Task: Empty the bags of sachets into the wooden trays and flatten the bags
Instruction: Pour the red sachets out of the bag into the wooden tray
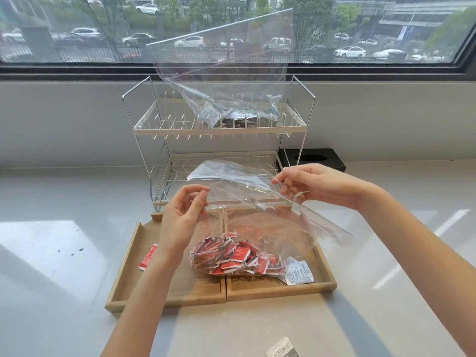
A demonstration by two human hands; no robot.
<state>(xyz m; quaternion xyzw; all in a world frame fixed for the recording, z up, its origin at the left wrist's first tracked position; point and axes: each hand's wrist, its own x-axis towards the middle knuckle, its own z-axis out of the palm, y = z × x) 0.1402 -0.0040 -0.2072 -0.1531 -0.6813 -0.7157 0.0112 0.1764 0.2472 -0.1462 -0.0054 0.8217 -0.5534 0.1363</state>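
Both hands pinch the mouth of the bag [257,217], left hand [184,215] and right hand [313,188]; limp, slippery film, sachets [231,256] sagging below them.

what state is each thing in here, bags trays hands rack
left hand: pinching the bag's mouth edge
right hand: gripping the opposite edge
clear bag: open, held up, red sachets still inside, bottom resting across both trays
left wooden tray: one loose red sachet
right wooden tray: white sachet
second bag: on rack's top shelf, open, sachets inside
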